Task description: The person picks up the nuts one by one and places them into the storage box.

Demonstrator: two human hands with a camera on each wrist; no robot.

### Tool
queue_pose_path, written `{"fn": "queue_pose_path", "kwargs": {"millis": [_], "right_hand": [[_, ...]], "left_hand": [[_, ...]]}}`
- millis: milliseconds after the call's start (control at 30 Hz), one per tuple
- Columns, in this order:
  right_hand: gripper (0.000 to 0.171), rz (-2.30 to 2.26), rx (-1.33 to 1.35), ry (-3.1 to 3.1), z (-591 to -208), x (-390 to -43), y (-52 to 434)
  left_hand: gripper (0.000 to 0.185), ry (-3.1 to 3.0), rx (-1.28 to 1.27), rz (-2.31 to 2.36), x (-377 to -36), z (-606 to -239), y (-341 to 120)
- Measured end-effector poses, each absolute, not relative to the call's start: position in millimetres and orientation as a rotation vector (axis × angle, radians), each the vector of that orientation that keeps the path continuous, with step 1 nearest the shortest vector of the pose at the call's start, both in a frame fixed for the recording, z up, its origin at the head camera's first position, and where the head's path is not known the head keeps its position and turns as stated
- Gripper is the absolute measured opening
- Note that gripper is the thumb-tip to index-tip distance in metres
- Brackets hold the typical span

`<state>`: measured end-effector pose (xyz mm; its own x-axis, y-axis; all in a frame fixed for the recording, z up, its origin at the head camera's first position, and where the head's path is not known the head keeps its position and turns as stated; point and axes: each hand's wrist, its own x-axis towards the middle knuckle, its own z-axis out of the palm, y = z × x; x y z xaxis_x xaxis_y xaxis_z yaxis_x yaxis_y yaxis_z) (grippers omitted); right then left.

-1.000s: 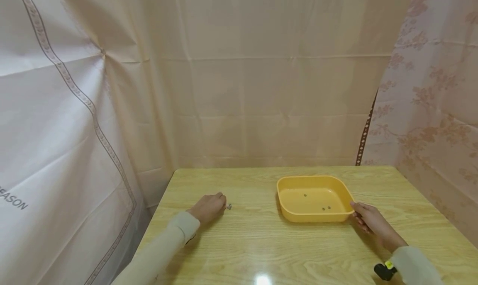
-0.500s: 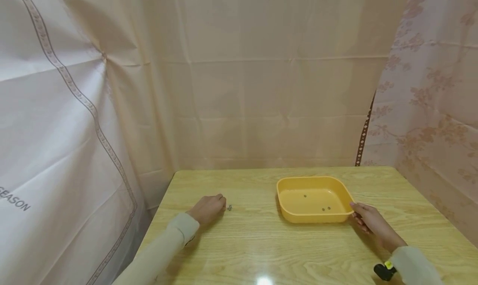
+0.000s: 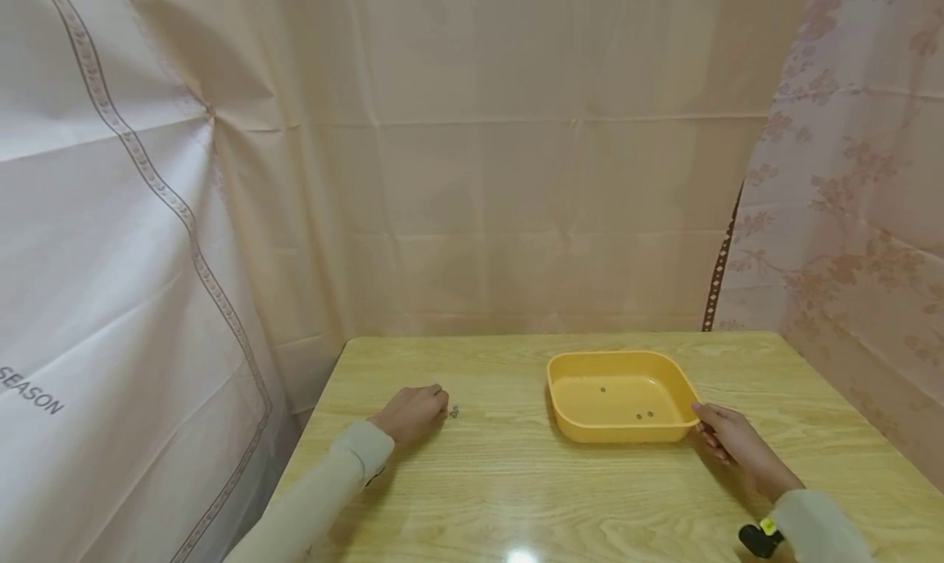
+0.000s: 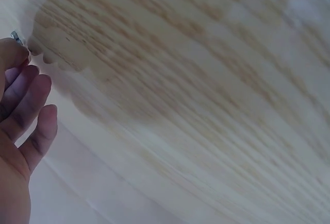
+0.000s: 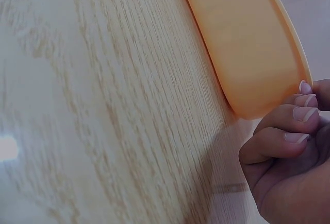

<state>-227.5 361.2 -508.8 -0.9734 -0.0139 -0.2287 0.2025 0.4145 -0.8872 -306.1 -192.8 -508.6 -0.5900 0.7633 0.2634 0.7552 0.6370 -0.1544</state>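
The left hand (image 3: 413, 411) is lying knuckles-up on the wooden tabletop (image 3: 487, 489), toward its left side, with its fingers curled under. A small cluster of tiny metal pieces (image 3: 453, 411) is sitting on the wood just beside the fingertips, to their right. In the left wrist view a bit of metal (image 4: 16, 37) is showing right at the tip of the uppermost finger; whether the hand is pinching it or only touching it, I cannot tell.

Well to the right, a shallow yellow tray (image 3: 560, 419) is sitting on the tabletop, with three small dark pieces (image 3: 643, 415) lying apart on its floor. The right hand (image 3: 730, 436) is resting at the tray's near right corner. In the right wrist view its fingers (image 5: 289, 116) are curling against the tray's rounded rim (image 5: 268, 49), touching it, though how firmly it is gripping is not clear.

On the pale curtain (image 3: 96, 317) hanging at the left, grey printed letters are reading "SEASON" (image 3: 31, 391), running at a slant and possibly cut off at the picture's edge. A small black object with a yellow tag (image 3: 758, 537) is lying near the right sleeve, at the near edge.
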Motion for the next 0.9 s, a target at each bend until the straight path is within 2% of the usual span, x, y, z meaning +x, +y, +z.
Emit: {"fn": "queue_pose_path", "kwargs": {"millis": [300, 900], "right_hand": [[0.056, -1.576, 0.194, 2.470, -511.6, -227.9, 362.1], [0.055, -1.593, 0.178, 2.463, -510.3, -228.5, 361.6]], "left_hand": [[0.019, -2.511, -1.268, -0.042, -307.4, -503.9, -187.4], [0.005, -2.545, -1.265, -0.053, -310.6, -494.3, -175.4]]}}
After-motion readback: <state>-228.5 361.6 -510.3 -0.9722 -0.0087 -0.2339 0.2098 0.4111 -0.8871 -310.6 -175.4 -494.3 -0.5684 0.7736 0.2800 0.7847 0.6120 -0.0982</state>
